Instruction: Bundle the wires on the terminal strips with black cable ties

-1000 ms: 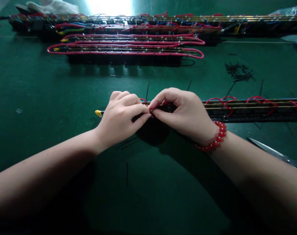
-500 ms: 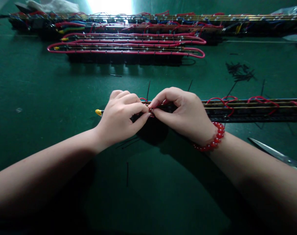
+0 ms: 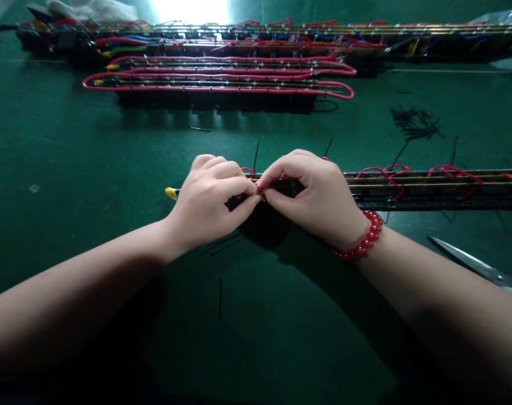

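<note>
A long dark strip (image 3: 411, 194) with brass-coloured rails and looping red wires (image 3: 382, 174) lies across the table, a yellow tip (image 3: 170, 193) at its left end. Over its left part, my left hand (image 3: 216, 197) is closed in a pinch of thumb and forefinger. My right hand (image 3: 312, 194), a red bead bracelet (image 3: 367, 239) at its wrist, pinches at the same spot. Their fingertips almost touch; a small dark and reddish bit shows between them, too hidden to name. Thin black cable ties (image 3: 256, 154) stick up from the strip behind my hands.
Farther back lie more strips with pink-red cable (image 3: 217, 90) looped round them. A heap of black cable ties (image 3: 416, 122) is at the right. Scissors (image 3: 477, 261) lie beside my right forearm. A single cable tie (image 3: 220, 299) lies on the green table (image 3: 256, 349) in front.
My right hand has shifted very slightly left and its wrist has turned a little. The left hand stays nearly in place, with both pinches still together.
</note>
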A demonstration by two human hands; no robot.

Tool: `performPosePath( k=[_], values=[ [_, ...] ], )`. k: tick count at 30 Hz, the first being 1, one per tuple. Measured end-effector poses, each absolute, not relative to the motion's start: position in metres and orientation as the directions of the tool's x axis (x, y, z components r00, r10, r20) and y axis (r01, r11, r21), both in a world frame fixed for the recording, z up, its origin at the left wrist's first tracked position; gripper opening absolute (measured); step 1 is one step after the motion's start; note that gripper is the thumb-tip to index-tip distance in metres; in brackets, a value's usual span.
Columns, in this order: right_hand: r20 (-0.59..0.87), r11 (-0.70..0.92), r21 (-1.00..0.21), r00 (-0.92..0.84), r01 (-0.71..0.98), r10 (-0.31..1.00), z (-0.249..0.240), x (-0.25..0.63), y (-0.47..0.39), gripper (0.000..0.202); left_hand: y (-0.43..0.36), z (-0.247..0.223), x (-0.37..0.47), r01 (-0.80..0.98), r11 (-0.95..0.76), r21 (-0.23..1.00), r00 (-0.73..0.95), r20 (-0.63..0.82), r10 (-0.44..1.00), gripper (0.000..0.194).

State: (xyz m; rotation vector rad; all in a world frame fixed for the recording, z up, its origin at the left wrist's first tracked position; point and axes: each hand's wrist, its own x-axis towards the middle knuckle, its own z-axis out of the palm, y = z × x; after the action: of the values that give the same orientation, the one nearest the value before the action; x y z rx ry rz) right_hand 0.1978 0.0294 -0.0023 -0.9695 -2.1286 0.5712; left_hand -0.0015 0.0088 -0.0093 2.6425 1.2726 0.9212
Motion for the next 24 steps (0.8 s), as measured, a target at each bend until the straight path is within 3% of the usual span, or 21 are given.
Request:
performPosePath(
  k=[6,14,24],
  values=[
    [0.451,0.639,-0.616,-0.459,0.46,0.765,-0.006,0.199,0.028,0.007,0.009,-0.009,-0.001,0.685,-0.645,0.339,0.453,0.495,0.741,0.019],
    [0.413,0.574,-0.722,-0.424,0.386,0.806,-0.001,0.199,0.024,0.007,0.008,-0.009,-0.001,0.686,-0.645,0.336,0.45,0.5,0.74,0.017],
    [0.255,0.438,-0.84,-0.479,0.32,0.84,0.009,0.2,0.03,0.007,0.011,-0.012,-0.002,0.691,-0.656,0.304,0.459,0.516,0.723,0.017]
  ],
)
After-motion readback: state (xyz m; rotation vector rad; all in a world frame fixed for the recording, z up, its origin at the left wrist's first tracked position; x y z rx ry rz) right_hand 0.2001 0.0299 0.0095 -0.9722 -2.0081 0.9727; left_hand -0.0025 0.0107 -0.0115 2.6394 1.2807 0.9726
